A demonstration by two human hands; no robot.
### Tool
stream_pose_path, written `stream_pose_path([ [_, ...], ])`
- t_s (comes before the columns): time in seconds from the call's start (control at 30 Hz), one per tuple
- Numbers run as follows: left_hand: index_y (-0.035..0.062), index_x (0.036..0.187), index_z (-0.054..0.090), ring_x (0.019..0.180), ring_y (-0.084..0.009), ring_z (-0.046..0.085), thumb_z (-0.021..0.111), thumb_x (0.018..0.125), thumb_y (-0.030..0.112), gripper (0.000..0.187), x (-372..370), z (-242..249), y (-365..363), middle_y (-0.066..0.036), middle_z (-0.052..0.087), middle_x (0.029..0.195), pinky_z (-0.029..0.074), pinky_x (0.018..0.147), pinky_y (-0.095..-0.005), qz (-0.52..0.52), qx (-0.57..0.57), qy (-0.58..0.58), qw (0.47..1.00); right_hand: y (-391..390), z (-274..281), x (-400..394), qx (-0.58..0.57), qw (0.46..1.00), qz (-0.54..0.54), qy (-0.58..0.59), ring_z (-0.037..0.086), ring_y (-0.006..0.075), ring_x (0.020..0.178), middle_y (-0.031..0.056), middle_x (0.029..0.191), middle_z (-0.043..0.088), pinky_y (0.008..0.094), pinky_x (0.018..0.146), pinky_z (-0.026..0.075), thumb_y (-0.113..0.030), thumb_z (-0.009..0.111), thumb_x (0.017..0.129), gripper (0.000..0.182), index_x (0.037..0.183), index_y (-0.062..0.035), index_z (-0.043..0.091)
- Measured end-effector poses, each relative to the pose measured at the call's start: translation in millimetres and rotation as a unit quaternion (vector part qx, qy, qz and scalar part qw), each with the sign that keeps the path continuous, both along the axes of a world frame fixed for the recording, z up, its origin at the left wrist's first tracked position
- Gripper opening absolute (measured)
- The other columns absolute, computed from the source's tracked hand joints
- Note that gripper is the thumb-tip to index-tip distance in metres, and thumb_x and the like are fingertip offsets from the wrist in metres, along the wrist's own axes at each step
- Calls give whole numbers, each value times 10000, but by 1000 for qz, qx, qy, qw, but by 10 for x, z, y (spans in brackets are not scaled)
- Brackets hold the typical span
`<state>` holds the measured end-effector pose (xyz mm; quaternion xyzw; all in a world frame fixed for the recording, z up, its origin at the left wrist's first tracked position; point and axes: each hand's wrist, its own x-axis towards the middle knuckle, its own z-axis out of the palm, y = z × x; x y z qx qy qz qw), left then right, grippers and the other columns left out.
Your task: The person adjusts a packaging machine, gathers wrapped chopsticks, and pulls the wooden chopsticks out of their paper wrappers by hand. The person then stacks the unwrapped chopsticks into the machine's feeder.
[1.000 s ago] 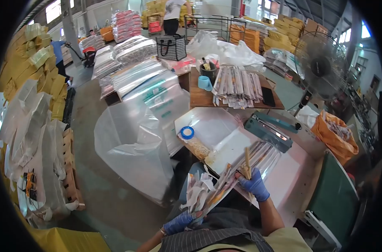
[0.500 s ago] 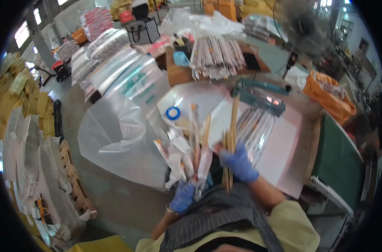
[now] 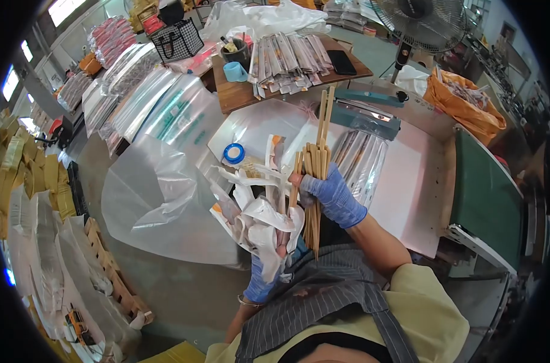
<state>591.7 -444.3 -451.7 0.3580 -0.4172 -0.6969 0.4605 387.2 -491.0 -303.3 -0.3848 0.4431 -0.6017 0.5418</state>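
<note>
My right hand (image 3: 333, 196), in a blue glove, grips a bundle of wooden chopsticks (image 3: 316, 163) held upright over my lap. My left hand (image 3: 260, 281), also gloved in blue, holds a crumpled bunch of white paper sleeves (image 3: 255, 212) just left of the chopsticks. Behind my right hand a clear bag of packed chopsticks (image 3: 360, 163) lies on the white table (image 3: 402, 193).
A teal heat sealer (image 3: 366, 115) sits at the table's far edge, a blue tape roll (image 3: 233, 153) to its left. Packed sleeves (image 3: 287, 57) lie on a wooden table behind. A large clear plastic bag (image 3: 160, 206) stands at left, a fan (image 3: 420, 21) and an orange bag (image 3: 465, 100) at right.
Both hands lifted from the bag on the table toward my chest. The right hand now holds a fuller, upright bundle of chopsticks; the left holds empty sleeves. My head tilted further down.
</note>
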Motion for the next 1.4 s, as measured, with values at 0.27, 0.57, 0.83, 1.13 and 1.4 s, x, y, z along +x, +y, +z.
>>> stream_pose_path([
  [0.27,62,1104,441,607,-95,526,594,817,245,373,144,816,107,-32,548,766,410,468,-212,-120,145,-13,982,-9,13,-25,-207,864,-164,429,508,171,570,32,647,511,304,514,419,-142,681,655,208,786,-58,543],
  [0.57,63,1198,430,813,-66,535,586,818,159,422,539,701,218,28,536,943,451,688,-208,-173,306,-9,936,216,94,-56,-396,486,235,743,538,229,758,65,754,520,392,756,408,-204,539,677,166,800,-93,539],
  [0.83,61,1233,420,830,-95,539,604,803,166,480,751,684,259,-6,548,1000,451,697,-231,-193,251,-92,944,313,-250,-582,-395,576,284,657,559,284,665,90,698,539,384,580,435,-171,565,686,167,840,-111,542],
  [1.13,62,979,473,423,-94,354,584,813,256,279,1297,361,77,2,386,525,270,392,-219,-131,251,116,952,429,-271,-2299,-143,820,-426,355,549,108,575,17,647,566,235,522,442,-27,588,769,55,756,-58,544],
  [1.4,67,979,467,421,-94,384,563,816,329,323,992,277,190,-2,421,539,287,369,-215,-130,223,24,966,797,-1403,-2942,-112,838,-490,212,558,118,570,38,656,573,229,525,450,-7,582,779,61,803,-52,549],
])
